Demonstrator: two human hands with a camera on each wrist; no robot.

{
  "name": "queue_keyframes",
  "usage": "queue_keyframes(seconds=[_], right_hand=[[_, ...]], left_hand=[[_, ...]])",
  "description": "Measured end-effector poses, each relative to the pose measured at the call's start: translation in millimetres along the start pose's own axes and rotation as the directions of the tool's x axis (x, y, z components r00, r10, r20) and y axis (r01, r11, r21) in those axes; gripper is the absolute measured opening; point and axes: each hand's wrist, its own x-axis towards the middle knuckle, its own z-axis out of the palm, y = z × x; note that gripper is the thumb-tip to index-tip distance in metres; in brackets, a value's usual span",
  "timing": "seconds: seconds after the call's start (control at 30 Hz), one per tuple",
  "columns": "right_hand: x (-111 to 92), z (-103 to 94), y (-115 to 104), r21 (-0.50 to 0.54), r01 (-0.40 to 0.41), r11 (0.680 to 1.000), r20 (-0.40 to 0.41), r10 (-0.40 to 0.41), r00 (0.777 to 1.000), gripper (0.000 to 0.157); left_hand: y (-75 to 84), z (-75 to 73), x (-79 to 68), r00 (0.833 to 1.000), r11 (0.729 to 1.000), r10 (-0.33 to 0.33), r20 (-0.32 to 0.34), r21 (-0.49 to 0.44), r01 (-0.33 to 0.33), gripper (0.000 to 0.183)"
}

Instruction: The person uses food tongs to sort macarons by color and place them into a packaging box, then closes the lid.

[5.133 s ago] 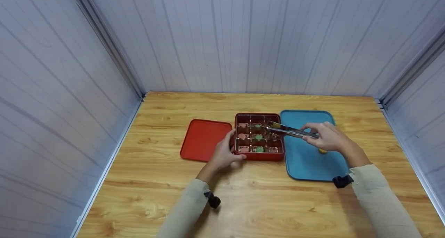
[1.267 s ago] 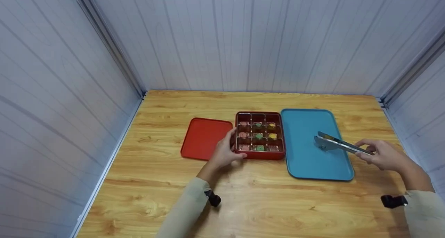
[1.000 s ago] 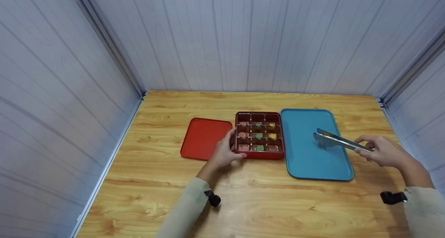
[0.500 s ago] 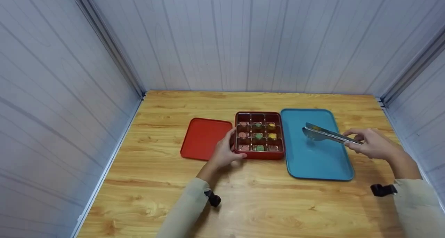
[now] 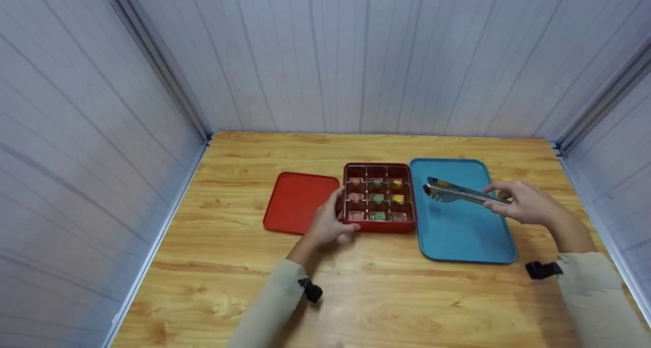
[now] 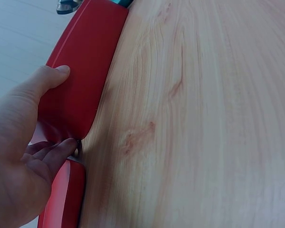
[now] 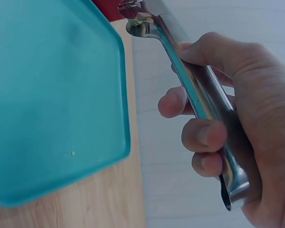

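My left hand [image 5: 325, 225] grips the near left corner of a dark red box [image 5: 384, 227], thumb on its front wall and fingers round the side. Inside, a clear divider makes rows of compartments. Pink pieces [image 5: 357, 215] fill the left column, green pieces [image 5: 378, 198] the middle one. Yellow pieces [image 5: 397, 198] sit in two right-hand compartments; the nearest right one shows only its ribbed bottom. My right hand [image 5: 526, 204] holds metal tongs [image 5: 470, 195] above a blue tray [image 5: 463, 236]. Something small and yellowish [image 7: 136, 22] shows between the tongs' tips.
A flat red lid [image 5: 297, 203] lies left of the box. The blue tray stands against the box's right side, with tiny crumbs [image 7: 72, 153] on it. White panel walls [image 5: 335, 58] rise behind and on both sides of the wooden table [image 5: 386, 292].
The yellow piece seen earlier on the tray is gone from there. My right hand has moved the tongs leftward from mid-tray towards the box. My left hand has stayed put.
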Motion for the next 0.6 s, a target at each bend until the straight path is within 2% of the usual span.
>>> queue_keyframes(seconds=[0.27,0.37,0.6], right_hand=[[10,5.1,-16,0.001,0.043,0.999,0.015,-0.043,0.999,0.033],[13,7.6,-22,0.000,0.069,0.998,0.006,-0.069,0.998,0.031],[21,12.4,-34,0.003,0.124,0.992,-0.003,-0.124,0.992,0.028]], left_hand=[[0.5,0.0,-0.1,1.000,0.999,0.006,0.013,-0.032,-0.006,0.117],[-0.8,0.3,0.4,0.999,0.998,0.027,0.018,-0.048,-0.026,0.116],[-4.6,0.5,2.0,0.998,0.998,0.056,0.003,0.011,-0.056,0.114]])
